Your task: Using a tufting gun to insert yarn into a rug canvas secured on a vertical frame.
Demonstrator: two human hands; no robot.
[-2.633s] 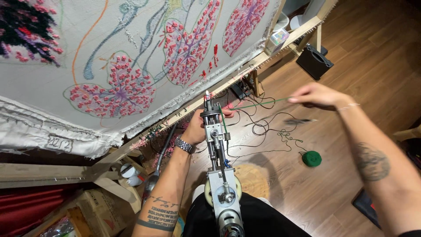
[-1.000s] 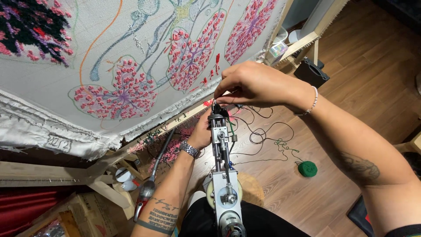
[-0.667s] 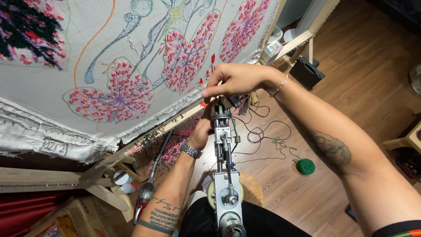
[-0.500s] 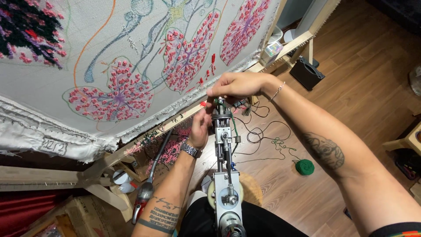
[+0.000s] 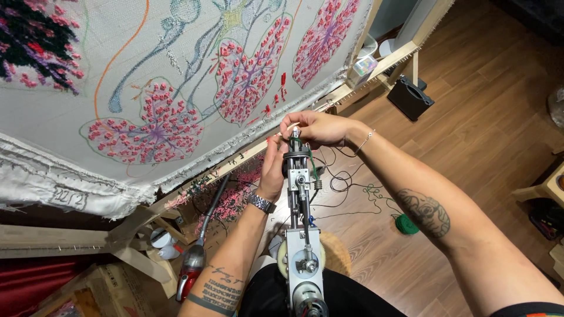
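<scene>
- We have the grey metal tufting gun (image 5: 302, 235) standing upright in our lap, its nose pointing up toward the stretched white cloth with pink flower tufts (image 5: 176, 88).
- Our left hand (image 5: 271, 170) is curled around the upper body of the gun from the left, steadying it.
- Our right hand (image 5: 314, 128) comes over the top, fingertips pinched together right at the gun's tip; whatever fine strand they hold is too small for us to make out.
- We judge this to be threading work at the needle end, with a thin green yarn (image 5: 312, 167) running down the gun's side.
- A green yarn spool (image 5: 406, 224) sits on the wooden plank floor (image 5: 470, 135), well apart.
- Next calls for a steady gun and a fine, patient pinch drawing the strand through the tip.
- A red hand vacuum (image 5: 191, 276) lies by the wooden frame (image 5: 376, 64).
</scene>
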